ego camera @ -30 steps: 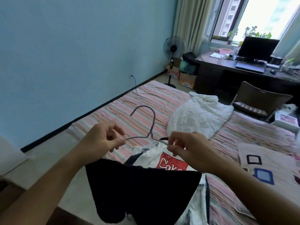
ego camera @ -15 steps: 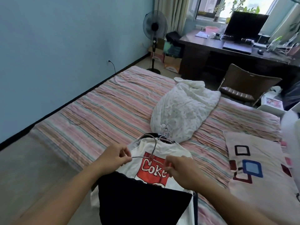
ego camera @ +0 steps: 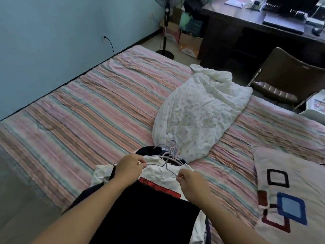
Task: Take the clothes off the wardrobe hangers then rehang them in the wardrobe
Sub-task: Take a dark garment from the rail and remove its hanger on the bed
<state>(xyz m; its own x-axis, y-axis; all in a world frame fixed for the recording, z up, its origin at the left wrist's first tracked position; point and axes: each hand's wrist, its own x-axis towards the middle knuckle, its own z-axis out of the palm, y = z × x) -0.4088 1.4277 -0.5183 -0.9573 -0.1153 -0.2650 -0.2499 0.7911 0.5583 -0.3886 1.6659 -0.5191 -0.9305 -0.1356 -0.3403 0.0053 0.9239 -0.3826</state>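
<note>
A thin wire hanger (ego camera: 159, 164) is held low over the bed, just above a pile of clothes. My left hand (ego camera: 129, 167) pinches its left arm and my right hand (ego camera: 190, 180) pinches its right arm. A black garment (ego camera: 146, 213) hangs from the hanger over my forearms. Under it lies a white T-shirt (ego camera: 158, 170) with a red print. Several more hanger hooks (ego camera: 171, 143) stick out of the pile toward a crumpled white floral garment (ego camera: 198, 113).
The striped bedspread (ego camera: 88, 110) covers the bed. A patterned pillow (ego camera: 290, 187) lies at the right. Beyond the bed stand a brown chair (ego camera: 284, 80), a dark desk (ego camera: 246, 23) and a standing fan (ego camera: 165, 36). The blue wall (ego camera: 52, 32) runs along the left.
Both hands have lowered the hanger with the black garment from chest height down onto the clothes pile on the bed. The view has tipped downward with it.
</note>
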